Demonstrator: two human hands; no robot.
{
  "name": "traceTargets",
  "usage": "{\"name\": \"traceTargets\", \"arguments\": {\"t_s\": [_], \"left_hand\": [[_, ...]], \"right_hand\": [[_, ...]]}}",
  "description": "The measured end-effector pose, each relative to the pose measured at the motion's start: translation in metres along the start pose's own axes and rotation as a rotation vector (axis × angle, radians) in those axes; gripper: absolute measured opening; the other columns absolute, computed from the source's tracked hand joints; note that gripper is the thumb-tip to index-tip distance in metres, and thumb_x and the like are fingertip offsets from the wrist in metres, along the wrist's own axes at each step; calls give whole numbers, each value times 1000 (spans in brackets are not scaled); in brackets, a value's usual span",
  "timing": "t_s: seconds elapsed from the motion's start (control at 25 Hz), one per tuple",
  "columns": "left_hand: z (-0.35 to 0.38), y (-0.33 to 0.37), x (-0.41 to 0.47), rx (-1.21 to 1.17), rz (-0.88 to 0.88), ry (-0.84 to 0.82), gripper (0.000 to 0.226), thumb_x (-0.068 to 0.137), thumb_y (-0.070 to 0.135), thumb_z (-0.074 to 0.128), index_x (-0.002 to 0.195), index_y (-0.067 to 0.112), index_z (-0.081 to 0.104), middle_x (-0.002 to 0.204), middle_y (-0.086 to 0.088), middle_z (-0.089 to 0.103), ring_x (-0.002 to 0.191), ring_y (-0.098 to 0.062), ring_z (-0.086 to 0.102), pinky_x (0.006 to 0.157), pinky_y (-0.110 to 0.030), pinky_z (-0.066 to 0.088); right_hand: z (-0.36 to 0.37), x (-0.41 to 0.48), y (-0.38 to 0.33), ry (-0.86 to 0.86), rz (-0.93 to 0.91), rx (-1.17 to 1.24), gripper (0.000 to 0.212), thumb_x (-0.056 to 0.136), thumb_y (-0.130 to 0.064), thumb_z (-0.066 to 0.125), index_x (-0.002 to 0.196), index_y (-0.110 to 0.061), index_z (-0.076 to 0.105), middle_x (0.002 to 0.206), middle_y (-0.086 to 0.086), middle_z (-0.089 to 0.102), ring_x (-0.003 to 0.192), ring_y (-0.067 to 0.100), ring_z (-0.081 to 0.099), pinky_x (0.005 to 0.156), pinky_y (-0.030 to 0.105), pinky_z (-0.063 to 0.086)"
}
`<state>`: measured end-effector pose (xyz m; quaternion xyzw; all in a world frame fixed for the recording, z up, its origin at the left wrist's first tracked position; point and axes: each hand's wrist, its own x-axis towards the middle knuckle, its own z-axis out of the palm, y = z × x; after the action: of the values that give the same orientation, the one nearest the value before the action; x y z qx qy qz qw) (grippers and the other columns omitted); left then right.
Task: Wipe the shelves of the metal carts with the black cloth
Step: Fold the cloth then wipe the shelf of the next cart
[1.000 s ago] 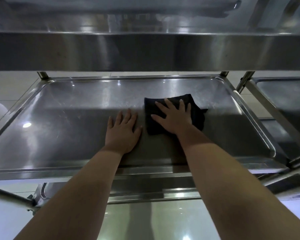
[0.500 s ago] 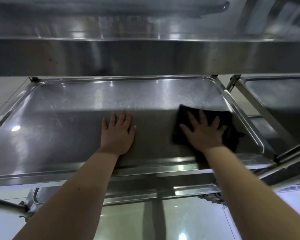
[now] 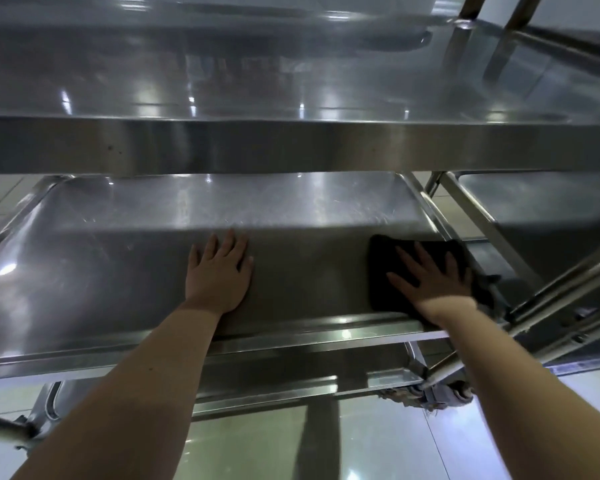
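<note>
Head view: the right hand (image 3: pixel 433 282) lies flat on the black cloth (image 3: pixel 383 271), fingers straight and spread, pressing it onto the cart's middle shelf (image 3: pixel 101 265) beside its right rim, at 3 o'clock. Cloth shows past the hand toward 9 and 12 o'clock. The left hand (image 3: pixel 219 275) rests flat on bare metal, at 9 o'clock of the cloth, well apart from it.

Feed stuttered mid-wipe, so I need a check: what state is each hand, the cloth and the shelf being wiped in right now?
shiny stainless-steel middle shelf: level, glossy, both palms on it.
black fabric cloth: spread flat on that shelf by its right rim.
right hand: fingers straight and splayed, pressing the cloth.
left hand: flat on bare metal, holding nothing.
</note>
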<state>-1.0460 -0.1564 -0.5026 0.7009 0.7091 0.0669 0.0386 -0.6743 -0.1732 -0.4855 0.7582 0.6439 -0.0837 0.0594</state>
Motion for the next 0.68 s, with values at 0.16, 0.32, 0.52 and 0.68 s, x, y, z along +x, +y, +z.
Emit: {"name": "traceTargets", "arguments": {"t_s": [0.16, 0.32, 0.52, 0.68], "left_hand": [[2, 2, 0, 21, -4, 0, 57, 101, 51, 17, 155, 33, 16, 164, 6, 4, 151, -24, 2, 119, -50, -1], [0, 1, 2, 36, -1, -23, 58, 101, 50, 15, 156, 31, 13, 164, 6, 4, 151, -24, 2, 119, -52, 0], [-1, 0, -2, 34, -3, -38, 56, 102, 47, 15, 156, 32, 11, 164, 8, 1, 151, -23, 0, 119, -51, -2], [6, -3, -1, 38, 14, -8, 56, 102, 46, 16, 156, 31, 11, 164, 7, 0, 151, -24, 1, 118, -52, -2]], "right_hand": [[-4, -7, 19, -25, 66, -15, 69, 81, -83, 13, 143, -62, -9, 162, -16, -13, 147, 41, -12, 114, 64, -7], [10, -39, -99, -26, -98, 2, 71, 82, -84, 14, 145, -59, -10, 161, -14, -18, 143, 50, -17, 109, 68, -11], [14, -71, -165, -84, -258, -13, 65, 88, -78, 13, 142, -60, -16, 159, -13, -26, 139, 48, -28, 107, 68, -18], [16, -54, -149, -18, -361, -73, 62, 85, -76, 3, 140, -60, -21, 158, -11, -27, 139, 41, -34, 102, 68, -26]]}}
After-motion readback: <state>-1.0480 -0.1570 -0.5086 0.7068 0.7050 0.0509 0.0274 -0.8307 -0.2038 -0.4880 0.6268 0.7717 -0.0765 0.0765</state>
